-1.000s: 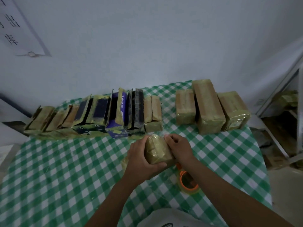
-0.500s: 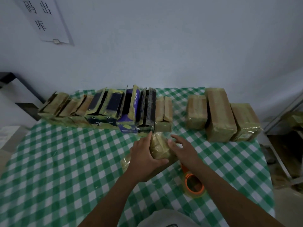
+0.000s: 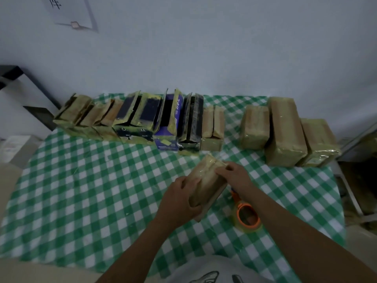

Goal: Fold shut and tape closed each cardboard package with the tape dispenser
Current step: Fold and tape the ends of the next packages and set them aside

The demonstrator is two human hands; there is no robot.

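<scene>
A small brown cardboard package (image 3: 208,180) wrapped in clear tape lies tilted near the middle of the green checked table (image 3: 85,180). My left hand (image 3: 179,201) grips its near end, fingers curled round the side. At the far top edge of the package my right hand (image 3: 234,175) pinches it with curled fingers. Under my right forearm an orange tape dispenser (image 3: 247,216) with a clear tape roll lies on the cloth. A row of open-flapped packages (image 3: 142,117) stands along the back left. Three taped packages (image 3: 285,131) sit at the back right.
A white wall with a paper notice (image 3: 71,11) rises behind the table. Dark shelving (image 3: 24,92) stands at the left, and a metal rack (image 3: 359,152) holding more packages stands at the right. The table's right edge drops off near the taped packages.
The package has turned and now lies lengthwise, tilted away from me. My left hand slid to its near end; my right hand moved to its far top edge. The camera tipped slightly downward.
</scene>
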